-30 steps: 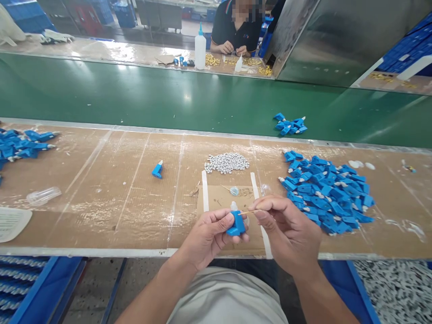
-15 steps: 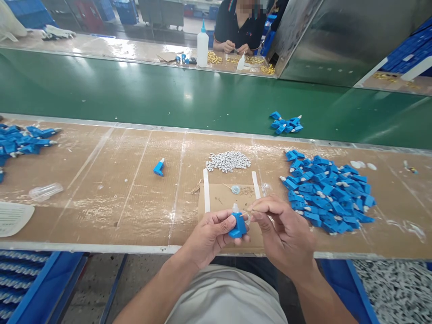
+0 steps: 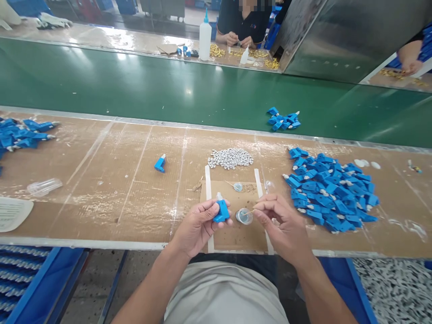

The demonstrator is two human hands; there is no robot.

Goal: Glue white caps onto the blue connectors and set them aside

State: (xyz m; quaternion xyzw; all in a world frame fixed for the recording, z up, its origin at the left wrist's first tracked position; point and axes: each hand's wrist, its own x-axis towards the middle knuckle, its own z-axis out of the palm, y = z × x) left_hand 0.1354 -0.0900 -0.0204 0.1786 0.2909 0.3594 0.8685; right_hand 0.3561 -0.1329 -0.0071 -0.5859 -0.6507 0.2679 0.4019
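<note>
My left hand [image 3: 199, 225] is closed round a blue plastic piece [image 3: 221, 211] with a whitish tip pointing up and away. My right hand [image 3: 281, 225] pinches a thin wooden stick [image 3: 254, 211] whose far end reaches into a small clear cup [image 3: 243, 216] on the cardboard. Behind that cup lies a smaller clear dish [image 3: 238, 186] with another thin stick across it. Small grey-white pieces [image 3: 231, 158] form a pile beyond the cardboard sheet [image 3: 222, 238], which is taped down at its sides.
A large heap of blue pieces [image 3: 332, 191] lies to the right, another heap [image 3: 23, 134] at the far left. One blue piece [image 3: 160, 164] lies alone left of centre. Several more sit on the green belt [image 3: 135, 85]. Across it, a person [image 3: 243, 27] handles small parts near a white bottle [image 3: 204, 41].
My left hand has moved left with the blue piece. My right hand has drawn the stick away from the piece and down to the clear cup, now uncovered. Another person's hand appears far right.
</note>
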